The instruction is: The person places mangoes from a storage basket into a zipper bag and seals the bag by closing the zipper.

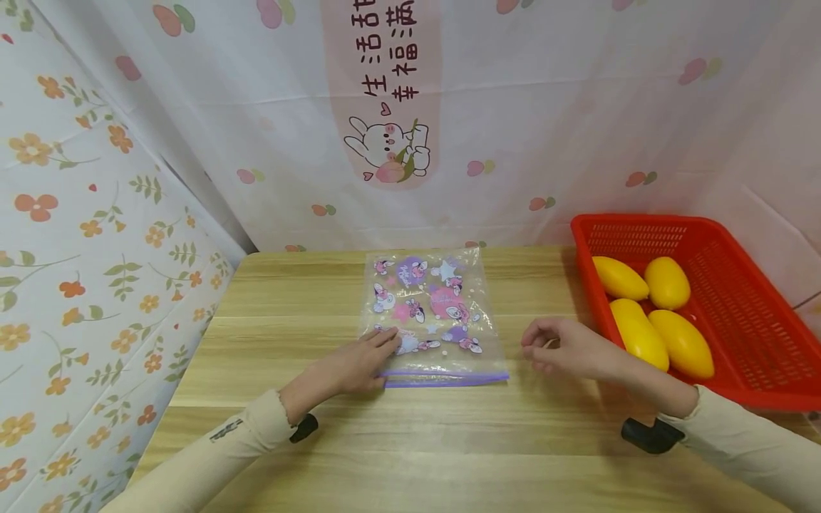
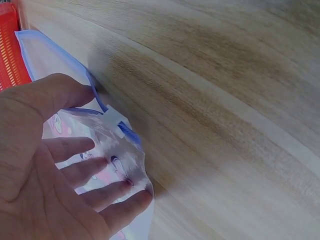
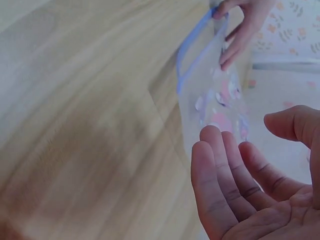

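A clear zip bag [image 1: 442,360] printed with pink and purple cartoon figures lies flat on the wooden table, its purple zip edge towards me. My left hand [image 1: 365,360] rests on the bag's near left corner, fingers extended over the plastic. In the left wrist view the zip's slider [image 2: 114,119] shows between the thumb and the fingers. To the right of the bag, my right hand [image 1: 567,348] is held in the air with its fingers loosely bent and nothing in them. The right wrist view shows its palm and fingers [image 3: 207,172] apart from the bag [image 3: 207,107].
At the right stands a red plastic basket [image 1: 763,320] with several yellow mangoes [image 1: 667,283] in its left part. A printed cloth [image 1: 513,128] hangs behind the table [image 1: 295,299], and a floral cloth [image 1: 96,249] stands at the left.
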`<state>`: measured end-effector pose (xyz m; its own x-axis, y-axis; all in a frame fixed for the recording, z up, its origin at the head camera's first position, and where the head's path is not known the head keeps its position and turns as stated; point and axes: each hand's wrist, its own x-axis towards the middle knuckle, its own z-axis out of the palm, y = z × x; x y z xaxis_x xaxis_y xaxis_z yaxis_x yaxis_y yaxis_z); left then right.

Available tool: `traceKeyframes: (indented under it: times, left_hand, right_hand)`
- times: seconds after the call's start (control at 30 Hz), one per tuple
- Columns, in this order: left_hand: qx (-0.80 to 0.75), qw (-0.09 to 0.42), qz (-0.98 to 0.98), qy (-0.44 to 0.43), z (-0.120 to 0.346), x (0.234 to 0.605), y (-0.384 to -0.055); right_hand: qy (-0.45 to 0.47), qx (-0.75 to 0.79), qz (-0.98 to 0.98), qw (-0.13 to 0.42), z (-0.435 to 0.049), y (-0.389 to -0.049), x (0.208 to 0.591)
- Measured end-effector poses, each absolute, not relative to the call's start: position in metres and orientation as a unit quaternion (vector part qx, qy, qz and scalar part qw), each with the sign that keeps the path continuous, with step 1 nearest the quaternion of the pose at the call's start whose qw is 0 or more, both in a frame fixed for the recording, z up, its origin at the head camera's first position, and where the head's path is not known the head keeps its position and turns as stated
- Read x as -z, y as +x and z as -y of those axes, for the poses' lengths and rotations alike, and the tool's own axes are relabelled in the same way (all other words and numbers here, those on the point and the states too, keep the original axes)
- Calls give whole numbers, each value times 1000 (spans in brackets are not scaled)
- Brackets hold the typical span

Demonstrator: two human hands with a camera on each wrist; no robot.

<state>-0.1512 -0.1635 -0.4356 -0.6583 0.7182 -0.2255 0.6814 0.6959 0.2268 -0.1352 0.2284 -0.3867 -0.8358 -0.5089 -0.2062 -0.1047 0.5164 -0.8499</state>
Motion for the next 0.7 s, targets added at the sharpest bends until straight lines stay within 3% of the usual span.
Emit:
traceKeyframes:
  times: [0.7]
  left_hand:
    - [-48, 160, -911, 378, 162, 436, -153]
  right_hand:
    - [-239, 234, -942, 35, -250, -150, 358]
